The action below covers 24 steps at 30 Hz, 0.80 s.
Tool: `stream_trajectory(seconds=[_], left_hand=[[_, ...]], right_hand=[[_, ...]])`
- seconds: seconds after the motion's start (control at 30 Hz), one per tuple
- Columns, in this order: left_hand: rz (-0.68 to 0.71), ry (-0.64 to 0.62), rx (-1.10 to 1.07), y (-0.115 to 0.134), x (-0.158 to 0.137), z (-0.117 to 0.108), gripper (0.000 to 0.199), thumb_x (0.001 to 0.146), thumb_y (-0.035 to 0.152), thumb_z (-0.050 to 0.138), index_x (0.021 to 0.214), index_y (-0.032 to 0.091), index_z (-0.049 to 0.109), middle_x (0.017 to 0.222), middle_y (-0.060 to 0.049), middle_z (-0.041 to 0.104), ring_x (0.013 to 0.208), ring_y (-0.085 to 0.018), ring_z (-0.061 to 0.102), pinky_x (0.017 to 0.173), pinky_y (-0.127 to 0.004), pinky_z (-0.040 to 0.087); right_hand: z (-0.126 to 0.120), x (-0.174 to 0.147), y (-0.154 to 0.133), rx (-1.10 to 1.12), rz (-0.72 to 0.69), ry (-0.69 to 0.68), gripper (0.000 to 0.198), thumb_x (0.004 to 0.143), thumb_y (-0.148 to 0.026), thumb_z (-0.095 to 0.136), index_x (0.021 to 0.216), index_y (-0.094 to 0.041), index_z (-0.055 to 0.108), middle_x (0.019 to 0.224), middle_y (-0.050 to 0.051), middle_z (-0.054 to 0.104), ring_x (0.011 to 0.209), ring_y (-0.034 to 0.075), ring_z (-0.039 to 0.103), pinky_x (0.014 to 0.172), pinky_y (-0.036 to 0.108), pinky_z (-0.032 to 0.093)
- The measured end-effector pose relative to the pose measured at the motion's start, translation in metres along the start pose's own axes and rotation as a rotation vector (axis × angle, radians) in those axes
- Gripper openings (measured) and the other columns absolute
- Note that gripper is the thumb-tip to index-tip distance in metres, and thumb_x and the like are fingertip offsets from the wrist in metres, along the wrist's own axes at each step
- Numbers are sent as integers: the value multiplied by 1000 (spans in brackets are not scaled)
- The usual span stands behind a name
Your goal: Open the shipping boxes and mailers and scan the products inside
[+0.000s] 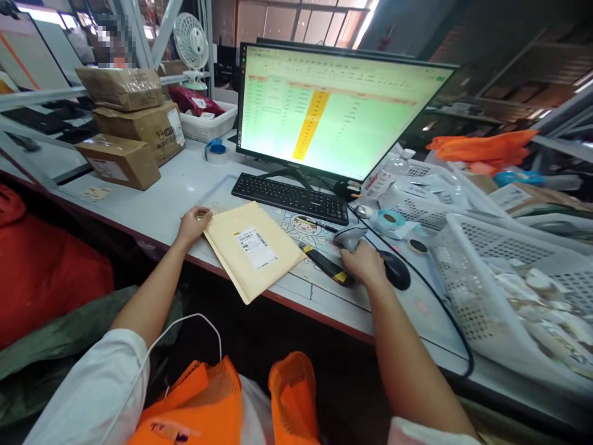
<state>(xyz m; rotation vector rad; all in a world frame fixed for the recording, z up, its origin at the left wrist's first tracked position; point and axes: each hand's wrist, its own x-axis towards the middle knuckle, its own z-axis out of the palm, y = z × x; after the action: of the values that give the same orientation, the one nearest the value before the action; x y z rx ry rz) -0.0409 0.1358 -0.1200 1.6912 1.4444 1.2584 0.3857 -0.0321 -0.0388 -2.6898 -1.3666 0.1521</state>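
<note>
A yellow padded envelope [227, 241] with a white printed label [256, 247] lies tilted over the desk's front edge. My left hand [193, 225] pinches its upper left corner between thumb and fingers. To the right, my right hand [364, 262] is wrapped round the handle of a grey barcode scanner [351, 235], whose head points left. Just below the scanner lies a black and yellow utility knife [327, 266], partly beside the envelope's right corner. A pen [317, 224] rests behind the knife.
A monitor [338, 111] showing a spreadsheet stands behind a black keyboard [290, 198]. Cardboard boxes [134, 127] are stacked at left. A black mouse [395, 270], a blue tape roll [390, 221], a cable and a white basket [458, 278] of small items occupy the right side.
</note>
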Motion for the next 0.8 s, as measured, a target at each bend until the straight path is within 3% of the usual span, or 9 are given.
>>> stream_trajectory(seconds=[0.07,0.13,0.23,0.3,0.4,0.47,0.57,0.67,0.8], left_hand=[[7,-20,1,-1,0,-1,36,80,46,64,96,14,72,103,-11,75,98,-24,68,96,-34,50],[14,-35,8,0,0,-2,35,80,46,64,94,14,72,101,-10,75,99,-25,68,96,-34,49],[10,-32,24,3,-2,-2,36,81,47,62,93,14,72,102,-10,75,100,-25,67,97,-34,49],[8,-37,31,5,-3,-3,38,80,48,61,94,14,72,102,-10,75,101,-26,66,97,-35,49],[11,-53,34,6,-4,-4,40,79,50,59,93,15,73,101,-10,75,101,-26,67,97,-36,49],[12,-58,33,7,-5,-4,42,78,52,59,92,15,73,99,-11,76,99,-28,67,97,-37,49],[13,-62,28,8,-5,-4,44,75,55,58,90,16,73,97,-11,76,98,-30,68,95,-40,50],[10,-72,20,8,-4,-3,46,75,58,57,89,16,73,97,-11,76,97,-30,68,95,-40,51],[-6,-81,15,6,-2,-3,49,74,60,57,91,17,72,98,-11,76,99,-31,68,96,-41,50]], right_hand=[[-25,-3,-17,112,-119,-77,45,89,-45,53,116,-10,65,91,17,71,84,31,68,69,36,52],[-53,-15,-41,223,-357,-244,38,89,-47,55,105,-15,66,76,9,67,66,23,63,56,30,46],[-84,-36,-85,254,-735,-530,32,86,-49,61,96,-18,65,73,3,63,61,16,57,52,24,42],[-93,-44,-111,229,-833,-641,30,85,-48,63,91,-18,63,72,2,62,61,14,56,51,23,41],[-92,-44,-128,211,-784,-674,30,86,-47,63,90,-18,62,70,1,60,57,13,53,48,23,37],[-85,-36,-120,219,-760,-592,32,86,-48,62,96,-17,64,73,2,62,59,14,55,49,23,37],[-68,-15,-84,195,-680,-328,36,89,-46,58,105,-15,68,85,6,68,74,20,62,60,27,42],[-40,4,-35,54,-417,-96,38,92,-46,55,106,-13,68,97,12,72,89,27,67,72,32,45],[-4,6,15,-119,-87,-13,49,98,-48,49,124,-9,62,113,21,71,105,35,68,79,37,47]])
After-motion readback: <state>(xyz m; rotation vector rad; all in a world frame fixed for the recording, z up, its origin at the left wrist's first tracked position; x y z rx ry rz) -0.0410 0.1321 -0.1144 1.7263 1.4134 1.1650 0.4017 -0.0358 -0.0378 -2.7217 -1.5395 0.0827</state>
